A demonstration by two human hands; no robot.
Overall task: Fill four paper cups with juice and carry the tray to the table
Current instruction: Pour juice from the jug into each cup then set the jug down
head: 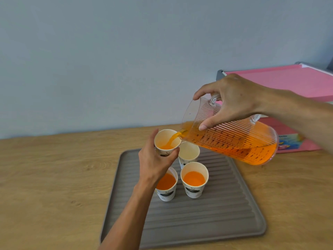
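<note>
My left hand (155, 161) grips a white paper cup (166, 141) held up over the far part of the grey ribbed tray (207, 217). My right hand (232, 101) holds a clear ribbed pitcher (234, 139) by its handle, tilted left, and orange juice streams from its spout into that cup, which has a little juice at the bottom. An empty paper cup (189, 153) stands on the tray just behind. Two cups hold orange juice nearer me: one (166, 184) partly hidden by my left wrist, the other (194, 178) to its right.
The tray lies on a light wooden counter (54, 177) against a grey-blue wall. A pink box or stack of pink boards (292, 83) stands at the back right, close behind the pitcher.
</note>
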